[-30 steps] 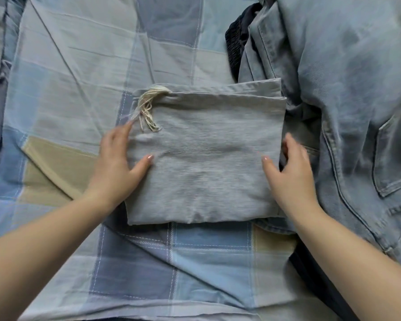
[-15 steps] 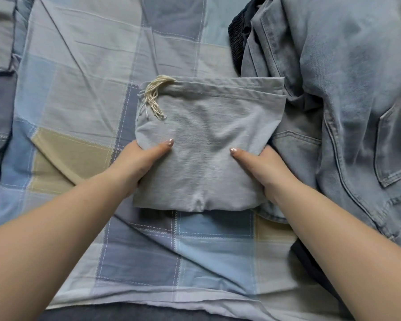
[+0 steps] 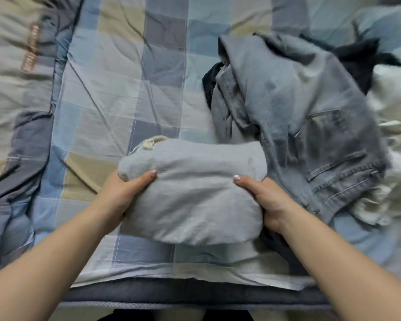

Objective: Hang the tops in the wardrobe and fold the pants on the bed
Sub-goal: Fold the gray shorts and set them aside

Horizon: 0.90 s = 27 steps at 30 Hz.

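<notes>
A folded pair of light grey sweatpants [image 3: 195,200] with a cream drawstring at its far left corner is held just above the checked bed cover [image 3: 116,93]. My left hand [image 3: 123,195] grips its left side, thumb on top and fingers underneath. My right hand [image 3: 266,200] grips its right side the same way. To the right lies an unfolded pair of light blue jeans [image 3: 299,117], back pocket up.
A dark garment [image 3: 366,59] shows under and behind the jeans. Cream fabric [image 3: 394,144] is bunched at the right edge. A grey quilt [image 3: 14,126] lies along the left. The bed's front edge [image 3: 195,295] runs across the bottom.
Both hands slid in from the sides, took hold of the folded sweatpants and lifted the bundle off the bed. The view has pulled back and shows more of the bed.
</notes>
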### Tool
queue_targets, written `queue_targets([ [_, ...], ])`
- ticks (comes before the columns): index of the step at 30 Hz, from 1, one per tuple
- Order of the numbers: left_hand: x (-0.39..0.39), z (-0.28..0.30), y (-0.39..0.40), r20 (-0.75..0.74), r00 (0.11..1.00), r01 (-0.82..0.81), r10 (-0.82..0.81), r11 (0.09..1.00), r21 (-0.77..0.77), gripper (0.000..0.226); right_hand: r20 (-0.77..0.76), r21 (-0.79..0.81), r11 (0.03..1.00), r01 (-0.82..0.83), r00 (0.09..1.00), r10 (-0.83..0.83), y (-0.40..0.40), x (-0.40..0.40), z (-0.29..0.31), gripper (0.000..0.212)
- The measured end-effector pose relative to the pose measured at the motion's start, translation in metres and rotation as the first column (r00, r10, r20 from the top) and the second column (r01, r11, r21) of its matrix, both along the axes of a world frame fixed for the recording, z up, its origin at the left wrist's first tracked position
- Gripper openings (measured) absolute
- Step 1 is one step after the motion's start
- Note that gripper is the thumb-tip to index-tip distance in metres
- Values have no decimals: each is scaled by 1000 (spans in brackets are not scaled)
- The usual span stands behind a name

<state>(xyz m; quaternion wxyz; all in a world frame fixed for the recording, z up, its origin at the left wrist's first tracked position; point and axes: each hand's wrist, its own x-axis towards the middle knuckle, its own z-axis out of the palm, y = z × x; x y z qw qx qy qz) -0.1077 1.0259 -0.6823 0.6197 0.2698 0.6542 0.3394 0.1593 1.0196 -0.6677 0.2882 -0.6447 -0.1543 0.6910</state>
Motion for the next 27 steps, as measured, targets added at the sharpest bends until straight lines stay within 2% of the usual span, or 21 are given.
queue_targets([
  [2, 1, 29, -17, 56, 998, -1, 1, 1000, -10, 33, -19, 21, 999, 34, 999, -34, -20, 3, 40, 20],
  [5, -1, 75, -45, 156, 986, 64, -57, 997, -39, 59, -40, 40, 993, 113, 993, -111, -57, -1, 102, 20],
  [6, -3, 90, -52, 178, 981, 86, -78, 995, -42, 60, -48, 40, 988, 148, 988, -146, -71, -4, 121, 20],
  [10, -11, 161, -79, 227, 934, 288, -275, 957, -28, 54, -78, 6, 928, 372, 926, -371, -153, -23, 193, 25],
  [12, -13, 193, -92, 219, 897, 394, -383, 919, -3, 33, -80, -2, 879, 477, 876, -475, -196, -35, 221, 24],
  [13, -13, 208, -99, 206, 878, 442, -433, 897, 3, 32, -81, -1, 849, 528, 846, -527, -218, -41, 233, 24],
  [17, -5, 255, -137, 172, 757, 643, -630, 765, -26, 82, -88, -8, 699, 715, 696, -713, -308, -67, 276, 25],
  [18, 0, 263, -148, 181, 723, 683, -667, 730, -34, 88, -92, -8, 661, 750, 658, -748, -330, -71, 284, 27],
  [20, 14, 280, -171, 192, 655, 750, -731, 660, -42, 89, -97, -2, 583, 813, 580, -809, -373, -79, 301, 25],
  [24, 53, 308, -241, 170, 481, 876, -860, 481, -43, 66, -107, 27, 383, 923, 384, -917, -475, -92, 327, 22],
  [27, 80, 323, -303, 161, 352, 935, -922, 355, -15, 83, -104, 53, 252, 966, 256, -961, -551, -106, 338, 20],
])
